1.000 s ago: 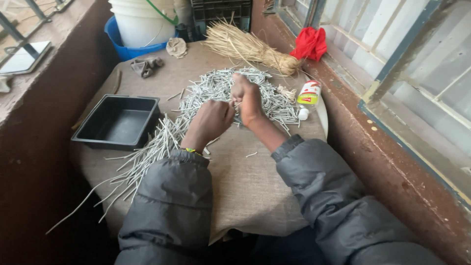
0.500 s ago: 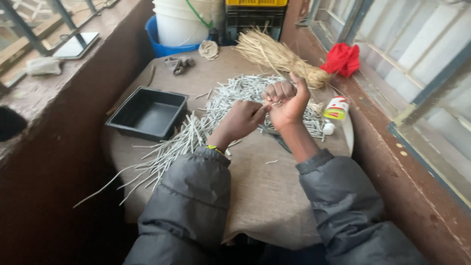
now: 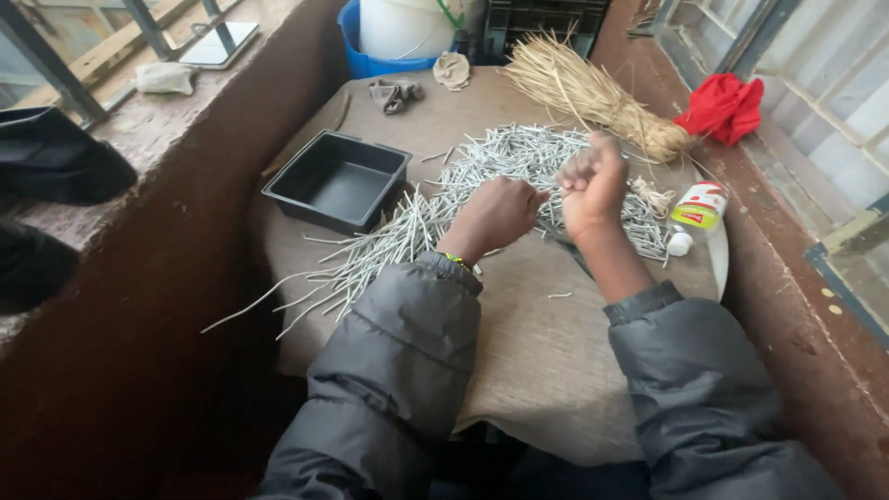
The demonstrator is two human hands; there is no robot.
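A wide heap of thin grey sticks lies across a table covered in brown cloth, with loose sticks trailing off its left edge. My left hand rests curled at the near edge of the heap, knuckles up. My right hand is raised just right of it, clenched in a fist above the sticks. Both wear grey jacket sleeves. Whatever the fingers enclose is hidden. A black rectangular tray stands to the left of the heap with nothing in it.
A straw bundle lies at the back right, a red cloth on the sill behind it. A small bottle lies near the right edge. A blue basin holding a white bucket stands behind. A brown ledge runs along the left.
My hands were pressed together over the heap; now the right fist has lifted and drawn slightly apart from the left. The view has swung left.
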